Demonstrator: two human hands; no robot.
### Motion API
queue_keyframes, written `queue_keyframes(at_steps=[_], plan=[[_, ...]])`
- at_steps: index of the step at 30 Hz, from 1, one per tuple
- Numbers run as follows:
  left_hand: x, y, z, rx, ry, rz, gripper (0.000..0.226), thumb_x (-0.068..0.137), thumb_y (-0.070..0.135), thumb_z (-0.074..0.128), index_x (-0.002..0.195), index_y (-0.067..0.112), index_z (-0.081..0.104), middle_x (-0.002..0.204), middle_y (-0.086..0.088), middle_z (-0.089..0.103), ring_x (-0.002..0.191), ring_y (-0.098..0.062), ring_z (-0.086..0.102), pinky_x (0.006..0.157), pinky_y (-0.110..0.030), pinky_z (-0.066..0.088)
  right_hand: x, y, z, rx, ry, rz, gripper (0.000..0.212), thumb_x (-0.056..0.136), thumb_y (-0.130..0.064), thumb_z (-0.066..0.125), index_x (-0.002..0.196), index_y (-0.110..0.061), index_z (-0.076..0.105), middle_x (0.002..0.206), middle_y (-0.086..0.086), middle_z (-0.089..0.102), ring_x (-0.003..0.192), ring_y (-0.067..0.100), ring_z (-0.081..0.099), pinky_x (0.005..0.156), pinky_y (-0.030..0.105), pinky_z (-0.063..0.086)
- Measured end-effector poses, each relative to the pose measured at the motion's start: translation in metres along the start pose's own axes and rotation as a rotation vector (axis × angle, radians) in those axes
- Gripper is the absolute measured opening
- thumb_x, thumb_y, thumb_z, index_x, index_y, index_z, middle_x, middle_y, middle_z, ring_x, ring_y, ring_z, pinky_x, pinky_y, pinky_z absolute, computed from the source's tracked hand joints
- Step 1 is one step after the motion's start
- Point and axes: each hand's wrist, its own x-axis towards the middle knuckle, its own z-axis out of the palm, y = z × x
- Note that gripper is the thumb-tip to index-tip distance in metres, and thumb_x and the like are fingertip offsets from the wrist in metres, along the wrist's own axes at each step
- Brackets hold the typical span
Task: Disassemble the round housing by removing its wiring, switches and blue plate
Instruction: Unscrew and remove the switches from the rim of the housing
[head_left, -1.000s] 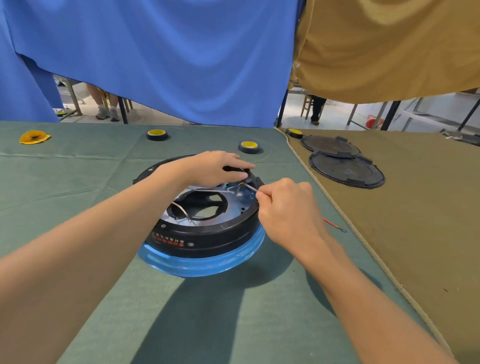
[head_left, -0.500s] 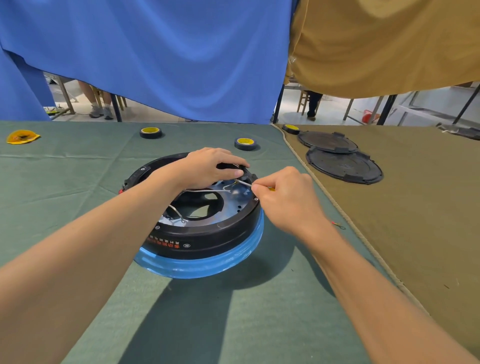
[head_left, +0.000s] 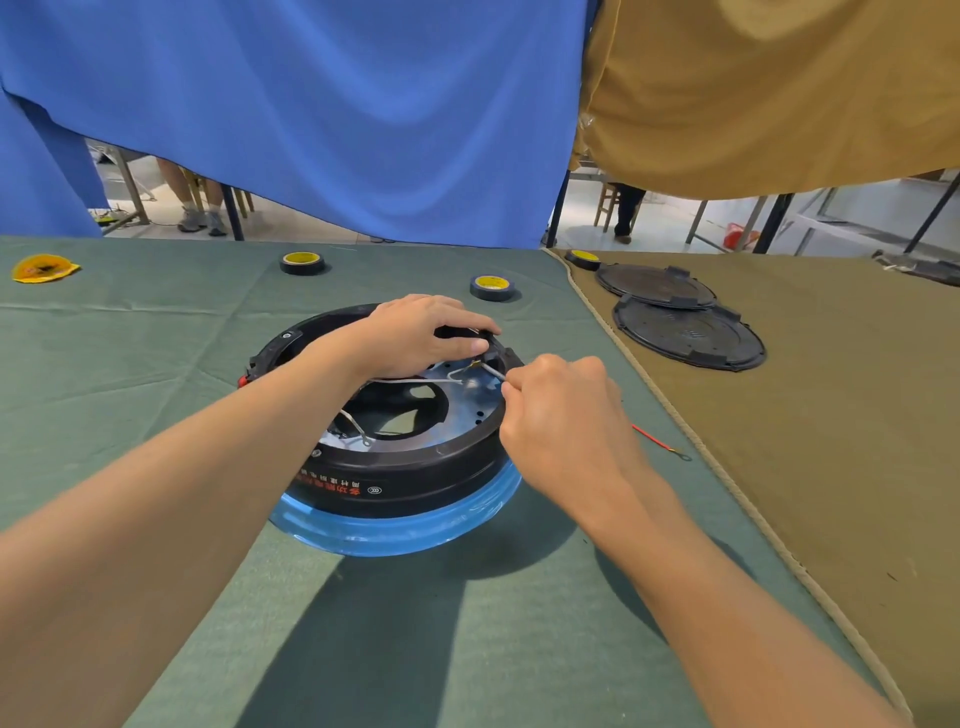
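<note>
The round black plastic housing (head_left: 395, 467) is sitting on the green cloth-covered table (head_left: 156, 374), with the bluish metal plate (head_left: 467, 402) inside it. The left hand (head_left: 415, 335) is gripping the housing's far rim. The right hand (head_left: 561, 415) is pinching a thin white wire (head_left: 415, 382) near that rim.

Your round black housing (head_left: 395, 483) sits flat on the green cloth, open side up, with red lettering on its near wall and a blue rim below. Inside lies the bluish metal plate (head_left: 467, 402), ring-shaped with small holes. A thin white wire (head_left: 415, 382) crosses its central opening.
</note>
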Motion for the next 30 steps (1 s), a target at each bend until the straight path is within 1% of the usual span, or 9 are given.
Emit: queue_keyframes(at_steps=[5, 11, 15, 16, 19, 21, 24, 27, 30], plan=[[0.000, 0.001, 0.000, -0.003, 0.003, 0.010, 0.035, 0.099, 0.047, 0.042, 0.131, 0.041, 0.055, 0.110, 0.010, 0.056, 0.108, -0.014, 0.047, 0.100, -0.048, 0.039, 0.000, -0.002, 0.001, -0.024, -0.001, -0.016, 0.042, 0.093, -0.020, 0.048, 0.059, -0.021, 0.024, 0.059, 0.001, 0.032, 0.051, 0.012, 0.026, 0.045, 0.023, 0.015], [-0.002, 0.003, -0.001, -0.026, 0.003, 0.029, 0.034, 0.100, 0.040, 0.044, 0.132, 0.035, 0.056, 0.112, 0.003, 0.059, 0.110, -0.017, 0.048, 0.100, -0.046, 0.039, 0.006, 0.008, 0.000, 0.000, -0.033, -0.042, 0.045, 0.096, -0.022, 0.046, 0.056, -0.021, 0.025, 0.063, 0.006, 0.037, 0.053, 0.013, 0.029, 0.046, 0.022, 0.014], [-0.002, 0.003, -0.001, -0.022, 0.004, 0.024, 0.034, 0.101, 0.040, 0.043, 0.131, 0.034, 0.057, 0.110, 0.003, 0.059, 0.111, -0.016, 0.048, 0.101, -0.046, 0.038, 0.009, 0.012, -0.002, 0.075, -0.020, -0.063, 0.049, 0.094, -0.018, 0.050, 0.050, -0.018, 0.028, 0.054, 0.003, 0.030, 0.053, 0.021, 0.029, 0.049, 0.031, 0.021], [-0.002, 0.004, -0.001, -0.024, 0.002, 0.024, 0.034, 0.101, 0.040, 0.043, 0.131, 0.033, 0.057, 0.111, 0.004, 0.059, 0.110, -0.016, 0.048, 0.101, -0.046, 0.038, 0.010, 0.013, -0.004, 0.096, -0.016, -0.065, 0.051, 0.093, -0.016, 0.051, 0.047, -0.021, 0.028, 0.050, 0.002, 0.027, 0.051, 0.021, 0.027, 0.049, 0.034, 0.025], [-0.002, 0.004, -0.002, -0.020, 0.004, 0.032, 0.034, 0.101, 0.038, 0.043, 0.131, 0.031, 0.057, 0.110, 0.004, 0.059, 0.109, -0.016, 0.048, 0.101, -0.044, 0.039, 0.015, 0.017, -0.007, 0.126, -0.022, -0.067, 0.045, 0.089, -0.009, 0.051, 0.049, -0.012, 0.029, 0.048, 0.005, 0.024, 0.051, 0.024, 0.023, 0.058, 0.036, 0.039], [-0.002, 0.004, -0.002, -0.018, 0.005, 0.030, 0.034, 0.101, 0.038, 0.044, 0.131, 0.031, 0.057, 0.113, 0.003, 0.060, 0.111, -0.017, 0.049, 0.101, -0.043, 0.039, 0.017, 0.019, -0.009, 0.134, -0.034, -0.062, 0.042, 0.087, -0.007, 0.051, 0.050, -0.010, 0.032, 0.049, 0.005, 0.023, 0.053, 0.024, 0.022, 0.055, 0.036, 0.031], [-0.002, 0.004, -0.001, -0.023, 0.002, 0.023, 0.034, 0.101, 0.038, 0.044, 0.132, 0.030, 0.057, 0.116, 0.003, 0.059, 0.112, -0.017, 0.048, 0.100, -0.041, 0.038, 0.018, 0.019, -0.011, 0.138, -0.052, -0.062, 0.041, 0.086, -0.007, 0.051, 0.051, -0.011, 0.030, 0.049, 0.003, 0.021, 0.053, 0.022, 0.020, 0.050, 0.026, 0.024], [-0.002, 0.005, -0.001, -0.021, -0.008, 0.019, 0.035, 0.101, 0.037, 0.043, 0.133, 0.030, 0.056, 0.117, 0.003, 0.059, 0.112, -0.016, 0.048, 0.097, -0.036, 0.037, 0.020, 0.020, -0.014, 0.199, -0.065, -0.008, 0.036, 0.082, -0.005, 0.051, 0.052, -0.007, 0.032, 0.056, 0.007, 0.020, 0.058, 0.018, 0.017, 0.050, 0.032, 0.019], [-0.003, 0.005, -0.002, -0.031, -0.015, 0.018, 0.035, 0.101, 0.037, 0.044, 0.133, 0.029, 0.056, 0.115, 0.005, 0.058, 0.110, -0.016, 0.049, 0.092, -0.031, 0.035, 0.018, 0.018, -0.013, 0.341, -0.111, 0.061, 0.029, 0.082, -0.005, 0.051, 0.055, 0.002, 0.045, 0.060, 0.010, 0.025, 0.060, 0.016, 0.020, 0.052, 0.029, 0.023]])
